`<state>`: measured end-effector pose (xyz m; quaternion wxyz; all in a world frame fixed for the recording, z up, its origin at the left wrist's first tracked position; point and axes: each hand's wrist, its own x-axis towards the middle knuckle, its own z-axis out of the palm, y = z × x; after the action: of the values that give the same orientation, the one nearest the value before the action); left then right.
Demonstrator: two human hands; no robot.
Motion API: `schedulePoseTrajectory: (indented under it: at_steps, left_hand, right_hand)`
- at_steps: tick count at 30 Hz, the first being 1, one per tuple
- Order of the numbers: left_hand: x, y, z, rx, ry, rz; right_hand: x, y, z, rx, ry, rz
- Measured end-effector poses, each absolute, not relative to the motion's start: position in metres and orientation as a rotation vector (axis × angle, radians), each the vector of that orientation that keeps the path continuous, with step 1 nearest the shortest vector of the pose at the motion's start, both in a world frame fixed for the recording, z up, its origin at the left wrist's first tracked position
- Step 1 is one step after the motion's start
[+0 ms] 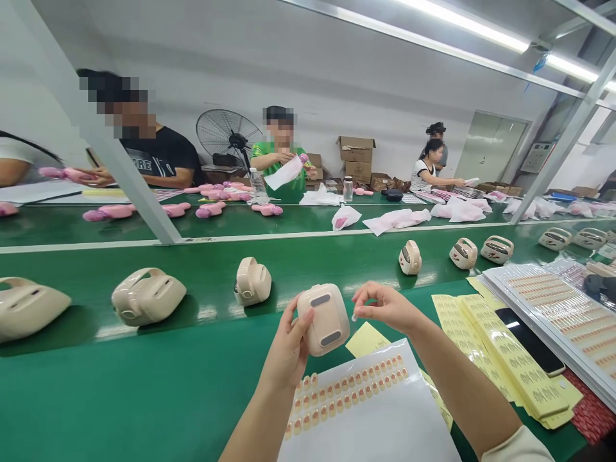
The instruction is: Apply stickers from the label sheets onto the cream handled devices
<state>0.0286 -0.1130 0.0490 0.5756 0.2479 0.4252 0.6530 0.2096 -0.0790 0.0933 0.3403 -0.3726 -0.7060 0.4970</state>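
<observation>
My left hand [291, 346] grips a cream plastic device [320, 317] with rounded corners. Its flat face, with two grey oblong pads, is turned toward me. Just right of it, apart from it, my right hand [387, 308] pinches a small whitish piece [355, 317] between thumb and fingertip; it looks like a sticker, but its print cannot be made out. Below both hands lies a white sheet [370, 430] bearing rows of small oval orange-and-cream stickers. Partly under that sheet is a yellow paper [368, 340].
Similar cream devices with handles [149, 296] stand along the green conveyor belt [332, 263]. At right lie yellow label sheets [510, 359], a phone [529, 340] and stacked sticker sheets [563, 308]. Co-workers across the line handle pink items [110, 212]. A metal post [129, 141] rises at left.
</observation>
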Motion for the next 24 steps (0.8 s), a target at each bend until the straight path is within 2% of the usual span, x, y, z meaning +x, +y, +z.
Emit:
schedulePoseTrajectory:
  at_steps: [7,24]
  left_hand:
    - [0.03,-0.113,0.044,0.624,0.969,1.52]
    - [0.028,-0.115,0.045,0.613,0.962,1.519]
  right_hand:
    - [0.177,-0.082,0.108,-1.124,-1.931,1.089]
    - [0.172,-0.087,0.114,-1.217,-1.96,0.941]
